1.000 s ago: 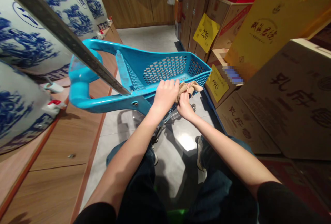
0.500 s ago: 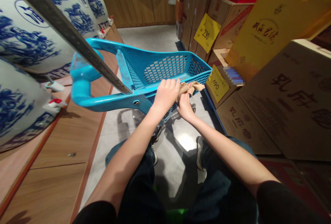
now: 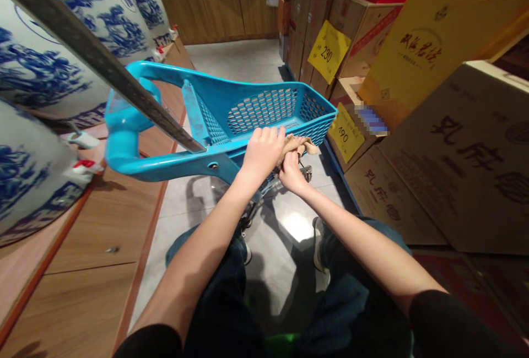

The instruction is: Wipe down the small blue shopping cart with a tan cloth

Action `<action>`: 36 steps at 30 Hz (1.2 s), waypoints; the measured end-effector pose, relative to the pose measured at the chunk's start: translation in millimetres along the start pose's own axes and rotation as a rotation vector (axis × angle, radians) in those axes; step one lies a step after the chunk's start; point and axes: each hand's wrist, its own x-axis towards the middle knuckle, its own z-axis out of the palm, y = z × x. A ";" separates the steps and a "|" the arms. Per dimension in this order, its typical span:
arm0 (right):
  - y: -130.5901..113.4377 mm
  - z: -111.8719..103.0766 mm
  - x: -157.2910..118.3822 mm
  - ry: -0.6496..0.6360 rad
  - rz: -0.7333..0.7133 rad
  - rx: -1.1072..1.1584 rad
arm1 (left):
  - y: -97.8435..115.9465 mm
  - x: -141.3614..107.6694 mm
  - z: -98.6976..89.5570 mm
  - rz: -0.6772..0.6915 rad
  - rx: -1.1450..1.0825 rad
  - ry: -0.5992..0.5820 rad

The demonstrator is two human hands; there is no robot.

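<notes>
From my remote seat, I see the left hand [image 3: 264, 154] clasping the blue cart [image 3: 215, 93] along its near side; the right hand [image 3: 292, 173] grips a tan cloth [image 3: 306, 147] there. I'd watch 2 risks: sideways pressure rolling the cart, or its mesh [image 3: 260, 111] snagging the cloth.

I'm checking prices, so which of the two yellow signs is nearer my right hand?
The 490 sign: it sits lower, closer to your right hand with the brown cloth. The 230 sign is higher and farther off.
</notes>
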 end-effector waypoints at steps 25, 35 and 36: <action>0.4 -14.2 24.1 0.075 0.419 0.165 | -0.5 -0.4 2.2 0.009 0.016 0.030; 1.4 -25.2 29.9 0.073 0.465 0.212 | -1.7 -0.2 5.2 0.016 0.053 0.038; 4.7 -27.3 32.4 0.096 0.497 0.232 | -1.6 -0.1 4.9 0.020 0.054 0.038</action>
